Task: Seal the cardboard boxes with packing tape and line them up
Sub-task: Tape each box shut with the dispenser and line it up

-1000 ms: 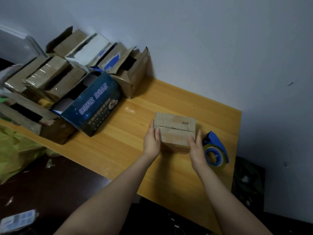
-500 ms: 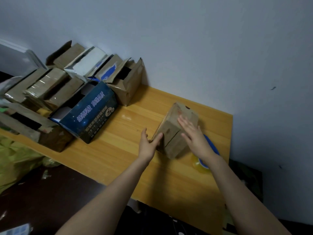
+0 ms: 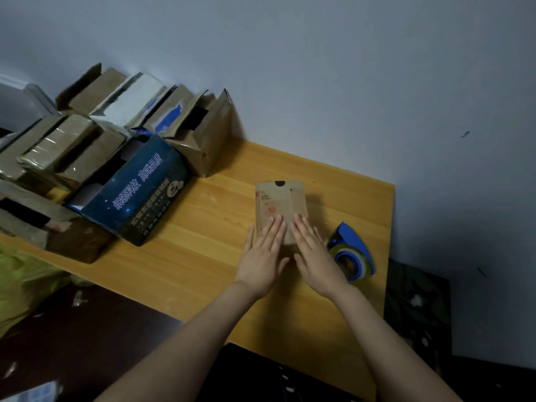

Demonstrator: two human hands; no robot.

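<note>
Left hand (image 3: 262, 256) and right hand (image 3: 314, 253) — both flat, palms down, fingers straight — lie side by side on the near end of the box (image 3: 280, 201), thumbs almost touching.

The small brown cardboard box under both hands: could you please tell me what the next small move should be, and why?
Probably the right hand should reach for the blue tape dispenser lying just beside it; it and the left hand rest flat on the small brown cardboard box, holding nothing.
</note>
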